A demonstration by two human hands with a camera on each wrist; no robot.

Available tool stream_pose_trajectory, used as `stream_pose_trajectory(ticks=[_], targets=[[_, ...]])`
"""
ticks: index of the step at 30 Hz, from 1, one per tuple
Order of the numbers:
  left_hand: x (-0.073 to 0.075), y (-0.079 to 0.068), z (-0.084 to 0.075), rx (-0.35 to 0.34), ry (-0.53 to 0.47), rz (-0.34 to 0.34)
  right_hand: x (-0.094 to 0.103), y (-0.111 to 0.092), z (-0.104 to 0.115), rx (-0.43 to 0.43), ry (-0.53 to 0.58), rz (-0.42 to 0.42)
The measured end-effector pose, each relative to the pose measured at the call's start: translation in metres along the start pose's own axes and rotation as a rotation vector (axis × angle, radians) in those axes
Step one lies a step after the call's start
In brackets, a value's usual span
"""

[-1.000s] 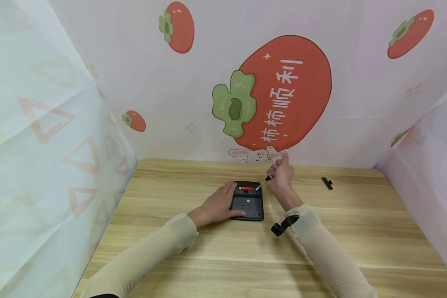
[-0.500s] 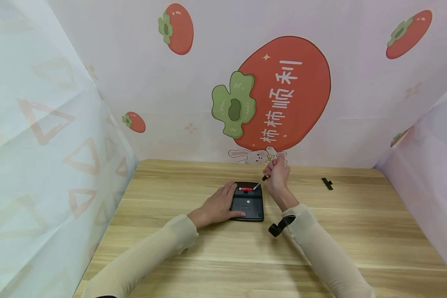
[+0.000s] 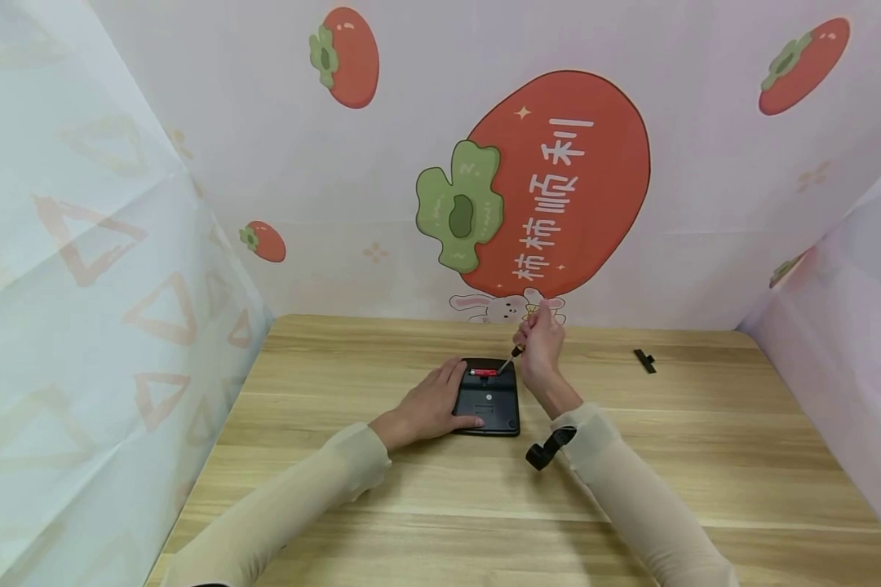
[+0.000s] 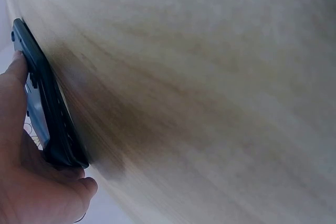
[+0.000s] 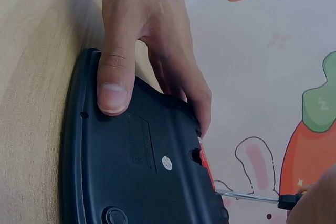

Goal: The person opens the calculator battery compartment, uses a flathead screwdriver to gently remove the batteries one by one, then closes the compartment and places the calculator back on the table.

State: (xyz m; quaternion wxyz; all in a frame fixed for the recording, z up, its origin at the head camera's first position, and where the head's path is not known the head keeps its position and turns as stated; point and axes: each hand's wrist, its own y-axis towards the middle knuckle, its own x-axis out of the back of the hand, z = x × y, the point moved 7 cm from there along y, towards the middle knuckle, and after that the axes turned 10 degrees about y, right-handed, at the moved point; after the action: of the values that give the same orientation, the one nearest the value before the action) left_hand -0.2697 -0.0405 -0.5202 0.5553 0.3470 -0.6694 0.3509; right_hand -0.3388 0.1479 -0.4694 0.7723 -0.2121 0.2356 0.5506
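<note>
A black calculator (image 3: 493,412) lies face down on the table, its battery compartment uncovered. Inside sits a red battery (image 3: 482,372). My left hand (image 3: 427,401) grips the calculator's left side; in the right wrist view its thumb (image 5: 113,97) rests on the back while fingers reach over the far edge. With my right hand (image 3: 542,349) I hold a screwdriver (image 5: 257,198) that has a dark handle and a metal shaft. The screwdriver's tip meets the battery's right end; whether it is wedged under it cannot be made out. Most of the handle is hidden by the hand.
A small black battery cover (image 3: 644,361) lies on the wooden table (image 3: 705,456) to the right. A black strap (image 3: 551,448) hangs from the right wrist. Printed cloth walls (image 3: 382,187) stand behind and at both sides.
My right hand has moved a little left, carrying the screwdriver's tip from the compartment's right edge to the battery's right end. The left hand and calculator stay put.
</note>
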Motion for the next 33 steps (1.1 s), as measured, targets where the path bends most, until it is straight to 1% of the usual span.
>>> stream_pose_trajectory(ticks=[8,12,16,21,25,28,33], targets=[[0.000,0.000,0.000,-0.006,0.003,0.000,-0.009,-0.008,0.003,0.045,-0.073,0.036],[0.000,0.001,0.000,-0.005,0.002,0.000,-0.015,-0.014,0.004,0.082,-0.133,0.073],[-0.001,0.001,0.000,-0.008,0.006,-0.001,-0.019,-0.017,0.003,0.097,-0.204,0.113],[-0.001,0.002,0.000,-0.014,0.010,-0.009,-0.023,-0.019,0.001,0.073,-0.272,0.131],[-0.001,0.001,0.000,-0.012,0.013,-0.001,-0.024,-0.018,-0.001,0.053,-0.300,0.126],[-0.001,0.001,0.000,-0.011,0.008,0.004,-0.025,-0.016,-0.001,0.042,-0.299,0.131],[-0.001,0.001,0.000,-0.007,0.011,0.008,-0.029,-0.015,0.000,0.024,-0.258,0.156]])
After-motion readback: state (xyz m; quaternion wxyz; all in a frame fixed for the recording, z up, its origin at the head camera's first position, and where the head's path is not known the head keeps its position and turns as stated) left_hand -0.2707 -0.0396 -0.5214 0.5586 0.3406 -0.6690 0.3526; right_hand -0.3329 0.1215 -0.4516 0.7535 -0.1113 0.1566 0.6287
